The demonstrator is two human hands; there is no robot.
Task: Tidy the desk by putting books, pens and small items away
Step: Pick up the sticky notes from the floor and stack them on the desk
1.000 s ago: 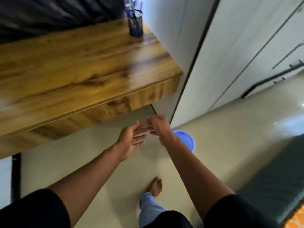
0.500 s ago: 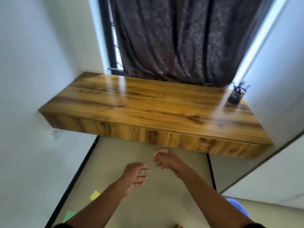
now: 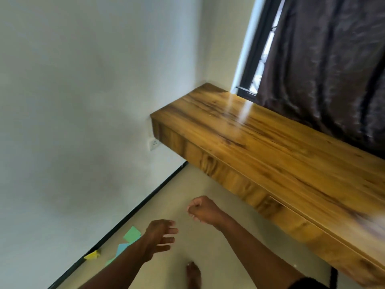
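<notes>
Coloured paper squares (image 3: 131,234) on floor: light, flimsy (pinch an edge). Left hand (image 3: 159,238) loose, empty; right hand (image 3: 203,209) fisted, apparently empty.

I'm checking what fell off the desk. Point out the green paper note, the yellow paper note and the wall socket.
green paper note (image 3: 132,234), head view, middle of its flat face on the floor.
yellow paper note (image 3: 91,255), head view, its middle, by the skirting.
wall socket (image 3: 153,144), head view, centre of its plate.
</notes>
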